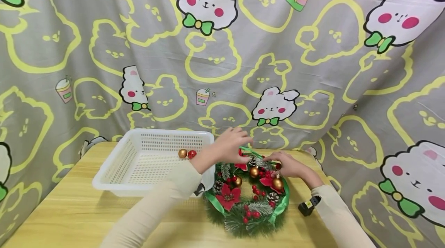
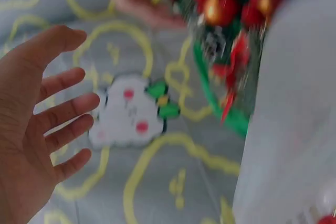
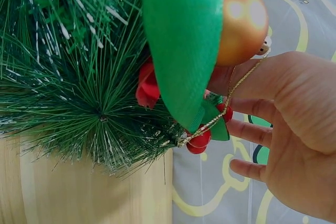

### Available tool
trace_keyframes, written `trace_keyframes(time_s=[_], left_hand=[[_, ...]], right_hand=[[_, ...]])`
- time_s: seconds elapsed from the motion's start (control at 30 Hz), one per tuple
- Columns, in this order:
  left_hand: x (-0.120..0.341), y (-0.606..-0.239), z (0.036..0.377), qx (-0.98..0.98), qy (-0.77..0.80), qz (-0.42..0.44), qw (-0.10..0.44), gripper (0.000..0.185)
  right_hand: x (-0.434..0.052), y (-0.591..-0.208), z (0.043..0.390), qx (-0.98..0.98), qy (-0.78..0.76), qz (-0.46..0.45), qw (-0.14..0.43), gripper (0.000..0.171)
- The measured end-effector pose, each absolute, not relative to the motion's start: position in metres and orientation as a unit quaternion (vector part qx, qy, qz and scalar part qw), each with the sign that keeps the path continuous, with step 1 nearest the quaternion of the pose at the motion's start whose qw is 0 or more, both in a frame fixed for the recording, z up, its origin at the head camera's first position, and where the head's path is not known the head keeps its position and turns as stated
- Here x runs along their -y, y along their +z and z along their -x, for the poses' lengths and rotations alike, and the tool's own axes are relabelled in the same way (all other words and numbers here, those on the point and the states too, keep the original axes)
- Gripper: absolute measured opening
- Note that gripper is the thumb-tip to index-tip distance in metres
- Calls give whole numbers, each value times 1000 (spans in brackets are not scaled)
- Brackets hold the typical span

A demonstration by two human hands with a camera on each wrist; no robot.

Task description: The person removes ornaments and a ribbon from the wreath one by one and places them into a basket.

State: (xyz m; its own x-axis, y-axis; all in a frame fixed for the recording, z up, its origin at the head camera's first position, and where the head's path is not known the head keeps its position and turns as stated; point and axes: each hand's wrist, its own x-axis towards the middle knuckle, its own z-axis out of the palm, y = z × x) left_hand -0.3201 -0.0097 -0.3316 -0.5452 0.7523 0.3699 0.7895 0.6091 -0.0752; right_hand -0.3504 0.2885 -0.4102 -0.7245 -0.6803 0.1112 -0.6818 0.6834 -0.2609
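Observation:
A Christmas wreath (image 1: 255,207) with red flowers, berries, pinecones, gold balls and a green ribbon (image 3: 181,40) lies on the table. My left hand (image 1: 232,145) is raised over the wreath's far left part; its spread fingers hold nothing in the left wrist view. At the far right side of the wreath is my right hand (image 1: 286,164), its fingers loosely extended. In the right wrist view a gold ball (image 3: 244,22) with a gold cord sits beside the ribbon, in front of the right thumb. That thumb's tip is hidden behind the ball and ribbon.
A white plastic basket (image 1: 112,159) stands left of the wreath, close against it. Inside the basket lie a gold ball (image 1: 182,153) and a red ball (image 1: 192,154). A patterned curtain (image 1: 222,55) hangs behind the wooden table (image 1: 80,217).

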Motion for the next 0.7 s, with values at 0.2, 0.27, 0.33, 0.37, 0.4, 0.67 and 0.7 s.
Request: trace_keyframes(time_s=[0.2, 0.27, 0.33, 0.37, 0.4, 0.67, 0.7], left_hand=[[-26, -356, 304, 863, -8, 465, 198, 38], [-35, -362, 300, 866, -14, 464, 187, 37], [-44, -368, 298, 870, -23, 460, 176, 38], [-47, -371, 298, 872, -25, 457, 174, 38], [-51, -375, 297, 874, -24, 453, 174, 39], [-71, -390, 296, 878, -12, 443, 184, 43], [-73, -391, 296, 877, -10, 442, 188, 42]], right_hand=[[-290, -411, 352, 919, 156, -362, -5, 45], [-289, -411, 351, 926, 159, -342, -10, 40], [-288, -410, 351, 931, 162, -326, -15, 36], [-288, -409, 350, 932, 165, -323, -18, 36], [-288, -409, 350, 932, 166, -321, -20, 36], [-289, -409, 351, 929, 174, -325, -27, 42], [-289, -409, 351, 929, 176, -325, -27, 40]])
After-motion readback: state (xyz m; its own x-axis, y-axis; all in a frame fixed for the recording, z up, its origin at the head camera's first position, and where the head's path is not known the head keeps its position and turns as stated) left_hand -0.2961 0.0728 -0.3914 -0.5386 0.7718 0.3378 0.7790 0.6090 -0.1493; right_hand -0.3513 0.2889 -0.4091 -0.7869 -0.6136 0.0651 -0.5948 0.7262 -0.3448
